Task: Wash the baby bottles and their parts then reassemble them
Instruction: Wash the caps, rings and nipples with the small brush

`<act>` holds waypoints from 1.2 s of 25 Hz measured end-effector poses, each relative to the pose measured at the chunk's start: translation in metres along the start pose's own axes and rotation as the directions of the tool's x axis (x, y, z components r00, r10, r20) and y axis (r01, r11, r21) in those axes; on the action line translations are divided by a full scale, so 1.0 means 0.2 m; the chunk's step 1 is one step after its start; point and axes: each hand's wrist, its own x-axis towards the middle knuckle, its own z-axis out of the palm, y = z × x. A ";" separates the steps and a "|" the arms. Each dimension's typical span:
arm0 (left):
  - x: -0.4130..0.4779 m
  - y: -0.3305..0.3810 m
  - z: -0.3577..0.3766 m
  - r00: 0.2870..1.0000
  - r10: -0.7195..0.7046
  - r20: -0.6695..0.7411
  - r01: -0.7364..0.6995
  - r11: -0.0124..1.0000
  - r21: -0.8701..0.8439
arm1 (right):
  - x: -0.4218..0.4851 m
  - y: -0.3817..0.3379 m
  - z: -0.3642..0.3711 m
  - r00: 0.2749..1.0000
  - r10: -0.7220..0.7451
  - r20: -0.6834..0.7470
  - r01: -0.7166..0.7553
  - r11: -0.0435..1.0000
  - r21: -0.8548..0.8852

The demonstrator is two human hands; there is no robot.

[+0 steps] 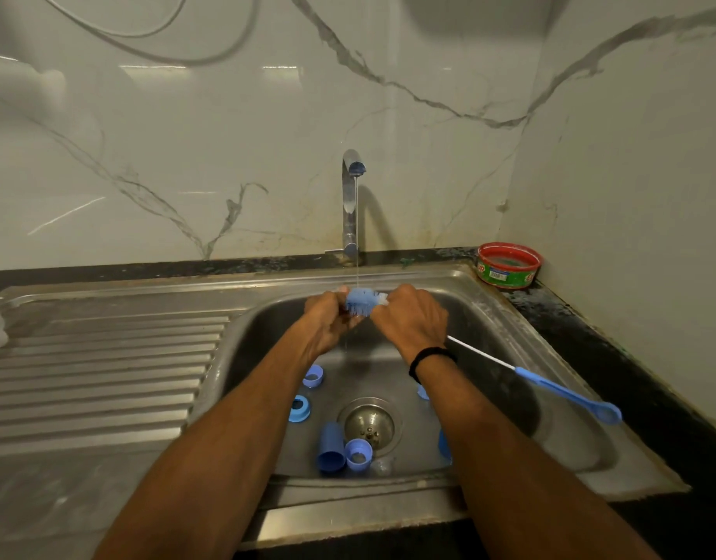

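so both hands are meeting over the far part of the sink (493,329), right under the thin stream that's running from the tap (350,204). the left hand (328,319) is curling its fingers round the left end of the bottle brush (362,301), right at the blue bristles. the right hand (412,317) is closing in a fist round the stem just right of the bristles. the brush is lying sideways between them, and its white stem and long blue handle are sticking out past the right wrist toward the right side of the sink. a black band (431,357) is sitting on that wrist.

down in the basin the bottle parts are lying loose around the drain (368,424). a blue ring (312,375) and a second ring (299,408) are sitting left of it. a blue cap (331,448) is lying on its side near the front, touching a third ring (359,454). something clear (382,466) is just right of that, too blurry to call. two more blue bits are half hiding behind the right forearm.

a red tub (507,264) is sitting on the dark counter at the far right corner, and the ribbed drainboard (105,377) is running off to the left.
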 end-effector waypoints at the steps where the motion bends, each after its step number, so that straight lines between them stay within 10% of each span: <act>1: 0.00 0.01 -0.01 1.000 0.008 0.010 -0.007 1.000 -0.017 | 0.02 0.01 -0.01 0.998 0.056 0.034 -0.059 0.995 0.075; 9: 0.08 -0.05 -0.06 0.908 0.266 -0.324 -0.178 0.944 0.276 | 0.00 0.00 -0.06 0.978 0.173 0.114 -0.191 0.966 0.175; 16: -0.01 -0.06 0.04 0.989 0.128 0.080 -0.146 0.937 0.318 | -0.01 0.03 -0.04 0.985 0.168 0.030 -0.171 0.974 0.150; 30: 0.03 -0.08 0.07 0.987 0.161 -0.004 -0.150 0.928 0.340 | -0.05 -0.03 -0.04 0.988 0.150 0.036 -0.155 0.963 0.223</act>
